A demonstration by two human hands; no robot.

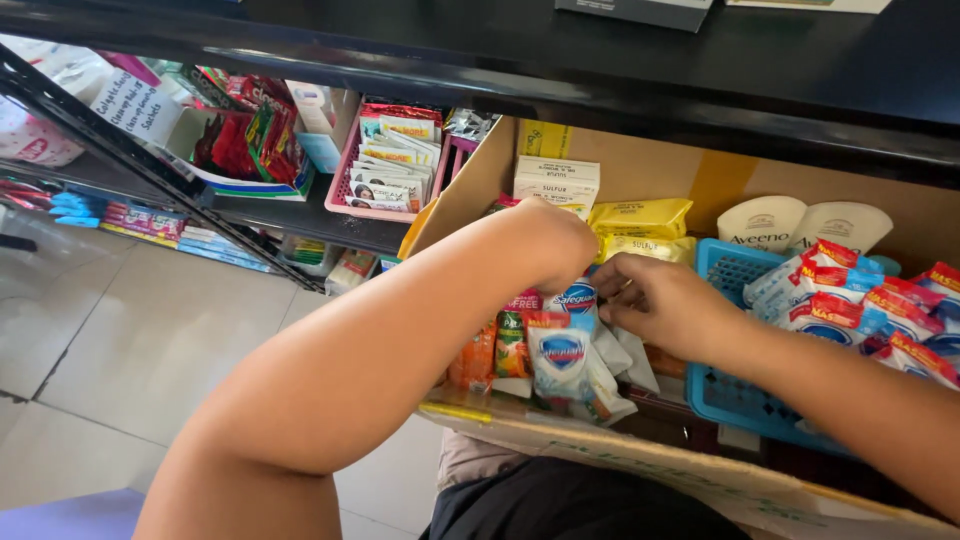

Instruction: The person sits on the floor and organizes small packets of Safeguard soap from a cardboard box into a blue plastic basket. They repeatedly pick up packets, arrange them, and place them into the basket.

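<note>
My left hand (pixel 545 240) reaches into a cardboard box (pixel 690 470) on a shelf, its fingers bent down and hidden behind the wrist among small packets. My right hand (pixel 655 300) rests on the same heap, fingertips pinching at a white and blue soap packet (pixel 575 300). Below the hands lies a pile of white, blue, green and orange sachets (pixel 540 360). Yellow packets (pixel 640 218) and a white carton (pixel 556 182) stand behind the hands.
A blue plastic basket (pixel 735 400) with red, white and blue packets (pixel 860 305) sits at right. Two white tubes (pixel 800 222) lean behind it. A pink basket (pixel 345 195) of sachets and red packets (pixel 250 135) stand on the left shelf. A black shelf board (pixel 600 60) runs overhead. Tiled floor lies at lower left.
</note>
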